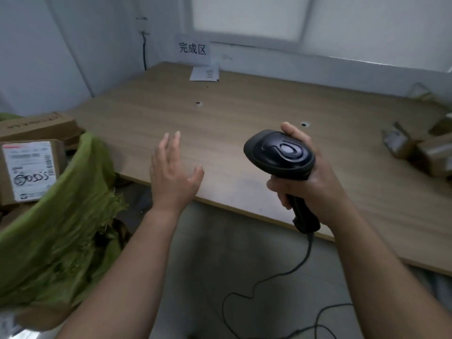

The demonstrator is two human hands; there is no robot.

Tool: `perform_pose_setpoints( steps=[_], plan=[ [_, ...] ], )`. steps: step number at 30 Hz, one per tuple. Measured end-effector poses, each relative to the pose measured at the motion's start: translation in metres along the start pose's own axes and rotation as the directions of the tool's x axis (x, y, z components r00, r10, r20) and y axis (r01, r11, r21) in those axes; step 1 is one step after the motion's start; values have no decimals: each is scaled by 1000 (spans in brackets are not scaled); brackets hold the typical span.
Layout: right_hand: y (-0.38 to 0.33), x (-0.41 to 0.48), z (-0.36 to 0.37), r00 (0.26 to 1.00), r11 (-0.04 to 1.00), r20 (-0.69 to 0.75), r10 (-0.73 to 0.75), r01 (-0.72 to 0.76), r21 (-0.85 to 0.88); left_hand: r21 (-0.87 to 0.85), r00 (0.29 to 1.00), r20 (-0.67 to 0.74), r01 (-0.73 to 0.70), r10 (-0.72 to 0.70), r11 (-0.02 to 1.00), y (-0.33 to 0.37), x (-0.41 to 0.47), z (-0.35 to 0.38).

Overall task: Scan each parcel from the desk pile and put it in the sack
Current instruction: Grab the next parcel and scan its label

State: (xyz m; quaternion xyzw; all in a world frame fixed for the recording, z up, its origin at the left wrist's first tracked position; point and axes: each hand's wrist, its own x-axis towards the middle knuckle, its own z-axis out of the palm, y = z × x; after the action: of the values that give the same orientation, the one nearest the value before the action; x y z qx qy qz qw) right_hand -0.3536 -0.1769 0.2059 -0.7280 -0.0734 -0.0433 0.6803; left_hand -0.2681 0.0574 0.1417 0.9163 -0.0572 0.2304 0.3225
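Observation:
My right hand grips the handle of a black barcode scanner above the desk's front edge, its head pointing left. My left hand hovers with straight fingers and holds nothing, just right of the green sack. Inside the sack lie cardboard parcels; the top one shows a white shipping label, and another brown box sits behind it. A few blurred taped parcels lie on the desk at the far right.
The wooden desk runs to the wall, where a paper sign hangs above a white sheet. The scanner's black cable trails across the grey floor.

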Motion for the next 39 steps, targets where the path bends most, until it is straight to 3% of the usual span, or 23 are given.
perform_pose_setpoints(
  steps=[13,22,28,39],
  plan=[
    [-11,-168,-210,955,996,-297,22,-47,-78,-142,958,170,-206,229,968,224,-102,131],
    [-4,-237,-301,885,997,-465,5,-40,-66,-246,886,240,-339,396,908,320,-132,202],
    [7,-260,-352,838,998,-545,24,-50,-33,-318,830,274,-398,485,860,376,-139,246],
    [23,-206,-461,846,996,-530,59,-85,-25,-278,806,304,-435,509,856,433,-87,325]
  ],
)
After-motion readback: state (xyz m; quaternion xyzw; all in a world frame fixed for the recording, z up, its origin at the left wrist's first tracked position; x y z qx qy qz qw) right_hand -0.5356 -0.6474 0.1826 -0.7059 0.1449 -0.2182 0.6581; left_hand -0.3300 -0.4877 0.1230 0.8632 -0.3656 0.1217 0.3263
